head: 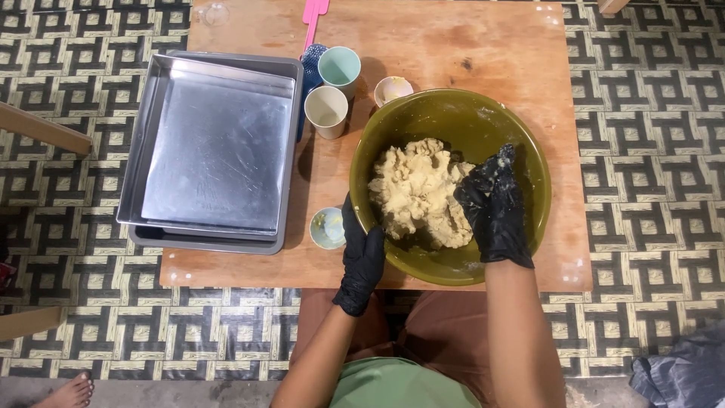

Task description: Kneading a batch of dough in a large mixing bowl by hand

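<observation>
Wooden table [423,45], left hand [361,261] gripping green bowl [521,143] rim, right hand [492,205] half-curled on dough [415,193]

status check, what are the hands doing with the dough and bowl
Left hand grips the rim of the green bowl. Right hand inside, fingers pressed on the dough. Small cups and stacked metal trays sit left of the bowl, apart.

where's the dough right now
In the head view the dough sits inside the green bowl on the right half of the wooden table, with the gloved right hand pressed against it and the left hand gripping the bowl's rim.
</observation>
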